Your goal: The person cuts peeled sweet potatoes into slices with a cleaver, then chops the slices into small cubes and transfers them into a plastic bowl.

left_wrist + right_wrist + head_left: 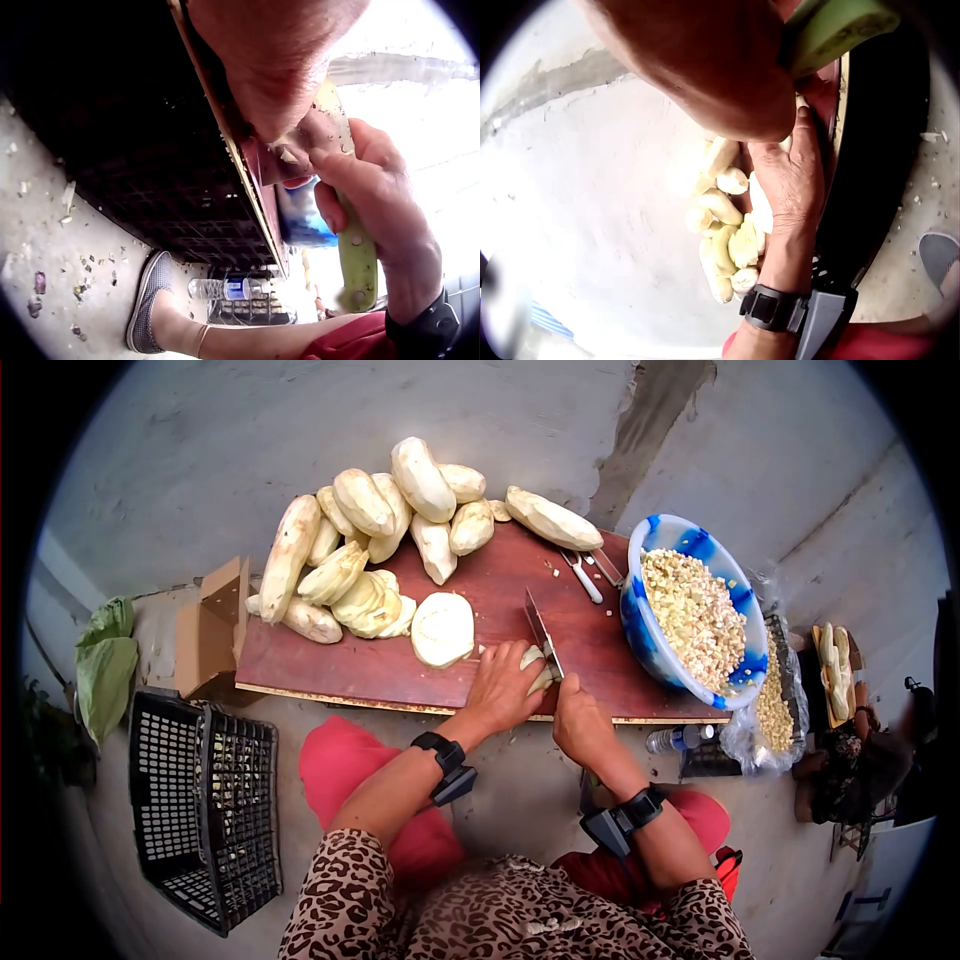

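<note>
My left hand holds a pale cut vegetable piece against the reddish table, its fingertips close beside the blade. With my right hand I grip a cleaver by its green handle. The broad blade stands on edge at the piece, bits of vegetable stuck to its face in the left wrist view. Left of my left hand lies a big round white slice. Beside it are a fanned stack of slices and a heap of peeled, long vegetables.
A blue-and-white bowl of diced pieces sits at the table's right end, with a white-handled peeler nearby. On the floor are black crates and a water bottle. Another person sits at far right.
</note>
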Available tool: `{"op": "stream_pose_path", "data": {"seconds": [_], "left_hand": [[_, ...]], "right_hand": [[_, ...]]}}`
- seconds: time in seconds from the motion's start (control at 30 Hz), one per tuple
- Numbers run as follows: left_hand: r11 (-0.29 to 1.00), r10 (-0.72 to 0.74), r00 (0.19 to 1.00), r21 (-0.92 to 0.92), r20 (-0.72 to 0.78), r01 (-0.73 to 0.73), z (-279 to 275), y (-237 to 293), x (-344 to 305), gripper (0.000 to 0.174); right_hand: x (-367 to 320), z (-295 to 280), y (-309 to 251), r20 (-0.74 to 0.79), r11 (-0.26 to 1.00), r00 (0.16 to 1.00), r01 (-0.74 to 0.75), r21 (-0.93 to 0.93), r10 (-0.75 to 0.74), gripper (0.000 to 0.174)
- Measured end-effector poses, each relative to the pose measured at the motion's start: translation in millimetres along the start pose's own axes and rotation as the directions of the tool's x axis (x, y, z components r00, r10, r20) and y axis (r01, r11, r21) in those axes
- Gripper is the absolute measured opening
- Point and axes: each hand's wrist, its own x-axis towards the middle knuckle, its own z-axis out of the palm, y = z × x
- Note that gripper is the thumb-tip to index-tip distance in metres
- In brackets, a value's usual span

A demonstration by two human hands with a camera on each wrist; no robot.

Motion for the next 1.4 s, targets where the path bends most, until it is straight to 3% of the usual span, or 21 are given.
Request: {"op": "stream_pose_path", "data": {"seconds": [0.13,0.23,0.33,0.63,1.1,1.23,1.4], "left_hand": [[0.999,0.007,1.000,-0.047,0.031,-0.006,-6,-3,-4,0.047],[0.997,0.072,0.997,-0.036,0.015,-0.072,-9,-5,-6,0.047],[0.997,0.064,0.998,-0.033,0.010,-0.063,-5,-8,-6,0.048],[0.999,-0.021,0.993,-0.044,-0.113,0.016,7,-2,-1,0.050],[0.998,-0.040,0.994,-0.059,-0.101,0.034,4,-3,0,0.043],[0.997,-0.057,0.997,-0.058,-0.045,0.055,0,-2,0,0.043],[0.996,-0.010,0.998,-0.084,-0.059,0.005,-4,-8,-6,0.051]], "right_hand": [[-1,4,1,-0.093,0.999,0.996,0.008,0.047,-0.003,0.015],[-3,-7,-5,0.006,0.995,0.996,-0.090,0.035,0.090,0.014],[-6,-21,-16,0.001,0.991,0.992,-0.129,0.036,0.129,0.012],[-11,-29,-18,0.006,0.999,0.999,-0.041,-0.031,0.041,0.012],[-1,-24,-22,0.132,0.996,0.989,-0.056,-0.068,0.064,0.017],[10,-1,-14,0.007,0.999,1.000,0.021,-0.030,-0.021,0.017],[9,-2,-10,-0.042,0.998,0.999,-0.029,0.048,0.032,0.017]]}}
